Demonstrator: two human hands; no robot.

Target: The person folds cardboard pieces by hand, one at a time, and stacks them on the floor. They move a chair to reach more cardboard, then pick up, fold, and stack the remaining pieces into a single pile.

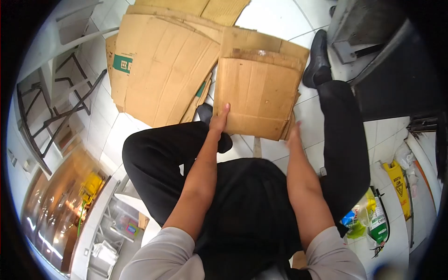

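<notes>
1. At the left edge of the small cardboard stack (pixel 260 95) — left grip (pixel 219 122) clamped on it, underside of the grasp hidden.
2. Right grip (pixel 294 134) by the lower right corner, blurred — can't tell if it's grasping.
3. Stack sits ahead of the black apron (pixel 249 200), left of the right shoe (pixel 319 60).
4. Larger cardboard sheets (pixel 163 70) just left, on white tile floor (pixel 270 18).
5. Yellow wet-floor sign (pixel 398 189) far right.

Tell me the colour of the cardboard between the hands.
The cardboard is plain light brown, seen best in the head view.
</notes>
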